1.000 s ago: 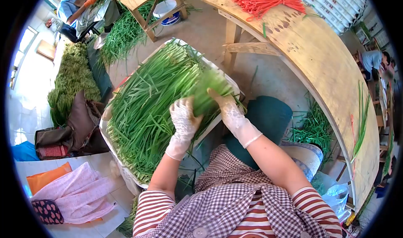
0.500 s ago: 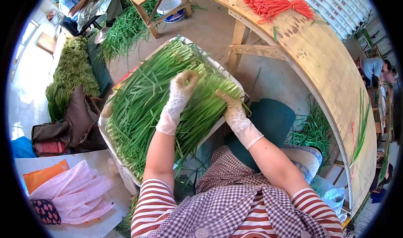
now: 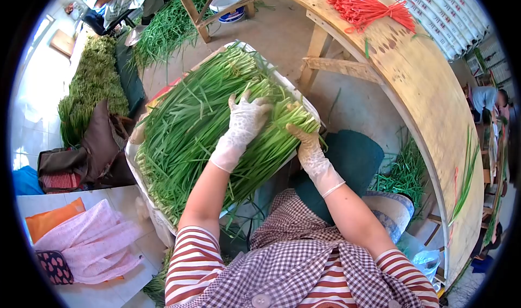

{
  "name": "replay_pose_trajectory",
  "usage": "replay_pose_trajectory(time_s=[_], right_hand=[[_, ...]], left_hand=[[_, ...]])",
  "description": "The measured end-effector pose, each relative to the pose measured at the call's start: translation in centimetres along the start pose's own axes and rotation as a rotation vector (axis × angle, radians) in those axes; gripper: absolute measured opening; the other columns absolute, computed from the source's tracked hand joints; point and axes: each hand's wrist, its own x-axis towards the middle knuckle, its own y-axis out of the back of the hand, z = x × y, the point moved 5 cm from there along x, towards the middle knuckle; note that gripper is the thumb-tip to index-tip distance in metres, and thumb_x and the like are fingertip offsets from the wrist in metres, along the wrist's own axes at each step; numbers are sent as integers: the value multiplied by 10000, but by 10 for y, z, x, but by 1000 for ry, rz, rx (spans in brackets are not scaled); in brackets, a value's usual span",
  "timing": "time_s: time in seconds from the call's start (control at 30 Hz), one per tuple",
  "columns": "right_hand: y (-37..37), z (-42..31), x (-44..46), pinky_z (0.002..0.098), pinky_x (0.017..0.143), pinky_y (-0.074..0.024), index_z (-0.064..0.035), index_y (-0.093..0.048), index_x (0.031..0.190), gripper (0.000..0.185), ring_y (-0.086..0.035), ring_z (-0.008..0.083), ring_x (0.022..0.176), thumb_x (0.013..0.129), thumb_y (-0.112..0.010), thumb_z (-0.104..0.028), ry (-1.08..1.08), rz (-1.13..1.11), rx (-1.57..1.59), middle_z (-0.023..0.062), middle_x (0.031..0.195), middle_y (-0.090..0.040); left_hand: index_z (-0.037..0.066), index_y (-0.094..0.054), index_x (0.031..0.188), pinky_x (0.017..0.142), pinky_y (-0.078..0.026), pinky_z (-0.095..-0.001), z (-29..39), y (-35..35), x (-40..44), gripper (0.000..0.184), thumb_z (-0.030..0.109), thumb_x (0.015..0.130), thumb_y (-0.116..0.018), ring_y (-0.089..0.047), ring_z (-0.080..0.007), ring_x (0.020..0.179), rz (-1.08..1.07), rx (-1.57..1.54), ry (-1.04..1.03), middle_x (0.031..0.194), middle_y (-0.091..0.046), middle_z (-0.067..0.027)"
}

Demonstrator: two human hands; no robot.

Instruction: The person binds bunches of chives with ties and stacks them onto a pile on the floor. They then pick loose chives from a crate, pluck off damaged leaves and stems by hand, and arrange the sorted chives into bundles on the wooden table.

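Left hand [image 3: 247, 119] has uncurled since the last frame and is now spread over the green stalks [image 3: 198, 115]. Right hand [image 3: 307, 145] is bent against their pale ends, can't tell if it's really gripping. Stalks run under and between both, piled in a white crate [image 3: 135, 169].

Gloved hands [image 3: 248, 119] [image 3: 308, 142] on green stalks [image 3: 190, 123]

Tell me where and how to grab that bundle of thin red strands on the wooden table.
Grip the red bundle at its narrow gathered waist, from above: it lies flat on the table, flaring both ways from there, so that likely holds best.
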Motion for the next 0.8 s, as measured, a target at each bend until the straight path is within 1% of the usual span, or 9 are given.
replay_pose_trajectory(time_s=[0.13, 0.2, 0.27, 0.33, 0.37, 0.4, 0.5, 0.63, 0.8], right_hand=[[3, 5, 11, 287, 905, -467, -51, -581, 1177, 412, -577, 140, 1008, 796, -737, -67, -97, -41, -63, 21, 1092, -622], [-18, -12, 5, 272, 855, -498, -48, -594, 1164, 419, -595, 132, 963, 776, -753, -34, 92, -114, -181, 31, 1075, -630], [-21, -5, -3, 261, 827, -509, -43, -614, 1139, 416, -609, 128, 917, 755, -775, -24, 6, -69, -169, 35, 1045, -642], [-17, 6, -9, 260, 812, -515, -25, -628, 1109, 397, -626, 128, 890, 745, -787, -20, 31, -60, -220, 51, 1017, -661], [-11, 11, -13, 263, 816, -516, -20, -619, 1124, 407, -622, 126, 899, 751, -783, -28, 106, -99, -321, 53, 1032, -659], [-11, 11, -16, 266, 820, -517, -16, -609, 1138, 418, -619, 124, 908, 758, -780, -36, 183, -139, -423, 56, 1046, -657], [-38, -1, -30, 271, 835, -518, -7, -578, 1187, 471, -614, 123, 914, 767, -781, -67, 157, -279, -375, 61, 1068, -651], [-49, -8, -14, 271, 843, -513, -1, -562, 1217, 479, -602, 121, 917, 785, -764, -54, -27, -252, -522, 54, 1064, -640], [-52, -49, -21, 256, 816, -520, -35, -638, 1077, 318, -621, 117, 864, 786, -764, -47, -71, -126, -122, 27, 968, -652]], left_hand=[[109, -610, 1154, 974, -389, -412, 21, 60, -7, 321, 111, 833, -590, -555, -261, 1100, 614, -345, 2, 1180, -608, -81], [73, -599, 1203, 957, -427, -354, 22, 36, -3, 316, 210, 929, -527, -571, -228, 1082, 243, -1431, 127, 1184, -617, -94], [46, -556, 1269, 981, -418, -324, 16, -1, 0, 433, 358, 998, -427, -569, -198, 1071, 78, -1210, -1, 1187, -620, -113], [35, -511, 1315, 1005, -403, -326, 18, -16, -5, 506, 417, 1011, -377, -554, -223, 1112, -290, -1628, 73, 1203, -610, -135], [43, -485, 1342, 1018, -398, -345, 17, -25, -11, 565, 475, 1010, -335, -548, -256, 1147, -503, -1490, 309, 1222, -605, -138], [40, -482, 1345, 1027, -395, -348, 8, -45, -13, 504, 400, 999, -413, -546, -272, 1166, -137, -1198, -86, 1272, -578, -146], [29, -451, 1346, 1030, -398, -341, 6, -65, -12, 454, 197, 927, -501, -521, -229, 1192, -243, -933, -370, 1320, -538, -149], [50, -502, 1296, 1016, -396, -320, 6, -53, -23, 401, 189, 922, -534, -532, -214, 1133, -300, -1015, -222, 1270, -560, -111], [33, -661, 1107, 991, -425, -350, 4, -25, -21, 304, 174, 839, -635, -531, -253, 1185, -408, -904, -187, 1378, -501, -132]])
